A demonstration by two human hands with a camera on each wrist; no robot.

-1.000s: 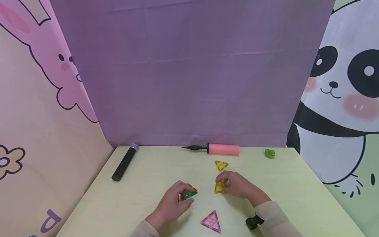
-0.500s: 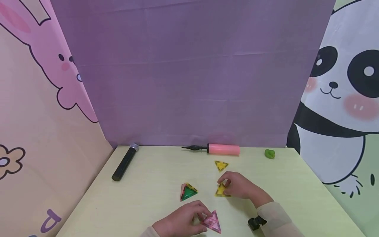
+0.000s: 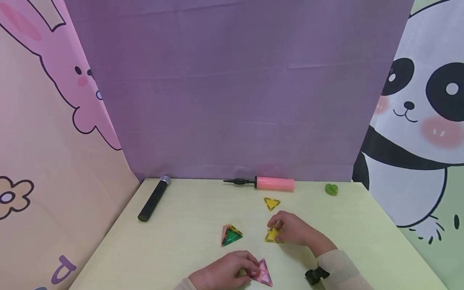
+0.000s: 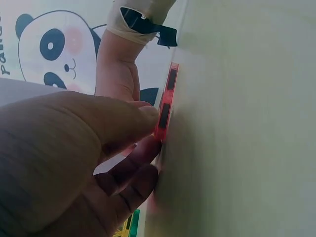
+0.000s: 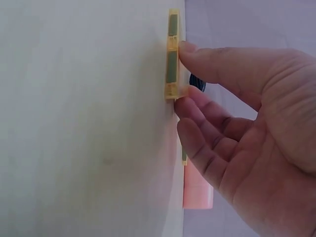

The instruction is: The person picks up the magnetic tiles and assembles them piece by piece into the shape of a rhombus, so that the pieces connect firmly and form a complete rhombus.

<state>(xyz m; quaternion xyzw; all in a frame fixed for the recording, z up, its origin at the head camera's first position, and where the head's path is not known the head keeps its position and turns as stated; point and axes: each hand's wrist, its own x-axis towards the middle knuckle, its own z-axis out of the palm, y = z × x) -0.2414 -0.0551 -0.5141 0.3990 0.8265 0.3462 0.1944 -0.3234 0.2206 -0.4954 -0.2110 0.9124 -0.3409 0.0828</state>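
A purple cloth [image 3: 232, 92] hangs upright behind the desk [image 3: 174, 241], which is pale and carries all the small things. On the right wall there is a painted panda [image 3: 431, 112], and on the left wall a pink rabbit [image 3: 59, 60], partly covered by the cloth.

The right hand [image 3: 293, 228] pinches the near yellow triangle [image 3: 270, 235] at its edge, between thumb and fingertips. The left hand [image 3: 230, 270] pinches the pink triangle [image 3: 265, 276] in the same manner. Both triangles lie low at the desk; the pink one is nearer to the person, the yellow one farther.

The pump [image 3: 274, 183], with pink barrel, lies along the back edge. The microphone [image 3: 154, 200] lies slanted at the back left. The pyramid [image 3: 231, 237], showing green, pink and yellow sides, is between the two hands, touching neither. A black clip [image 3: 316, 276] is on the right wrist. The far yellow triangle [image 3: 272, 203] lies between pump and right hand. Smallest is the green thing [image 3: 331, 189], at the back right.
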